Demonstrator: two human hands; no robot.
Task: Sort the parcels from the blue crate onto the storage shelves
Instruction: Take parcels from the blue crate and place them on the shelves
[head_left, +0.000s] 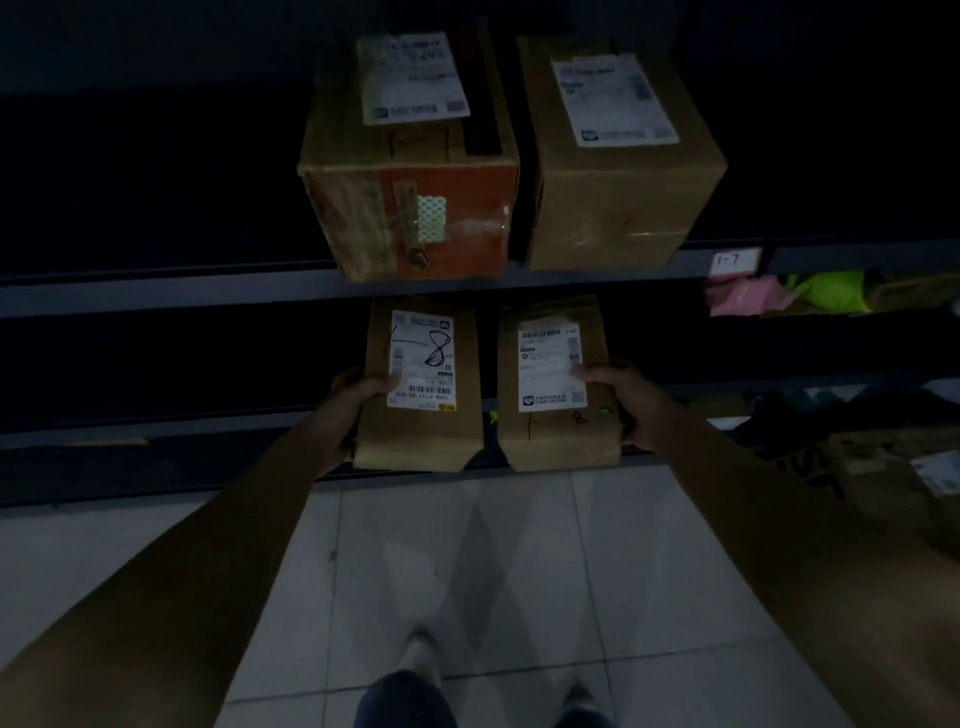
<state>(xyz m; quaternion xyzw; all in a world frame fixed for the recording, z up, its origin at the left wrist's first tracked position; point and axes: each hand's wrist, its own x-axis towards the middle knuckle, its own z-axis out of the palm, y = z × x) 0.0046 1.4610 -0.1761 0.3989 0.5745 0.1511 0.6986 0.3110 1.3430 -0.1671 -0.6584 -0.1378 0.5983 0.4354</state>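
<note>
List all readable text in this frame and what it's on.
"1-7": handwritten on the small white tag on the shelf edge.
"8": pen scrawl on the label of the left parcel, in the left hand.
"8": pen mark on the right parcel, below its label, in the right hand.
Printed labels on both parcels and on the two upper boxes: too blurred.

My fingers are hidden behind the two parcels; only my thumbs show on the labels. The print on the left parcel's label (422, 364) and the right parcel's label (551, 368) is too blurred to read. The shelf bays (156, 182) to the left lie in darkness. A printed box (904, 483) is cut off by the right edge.
</note>
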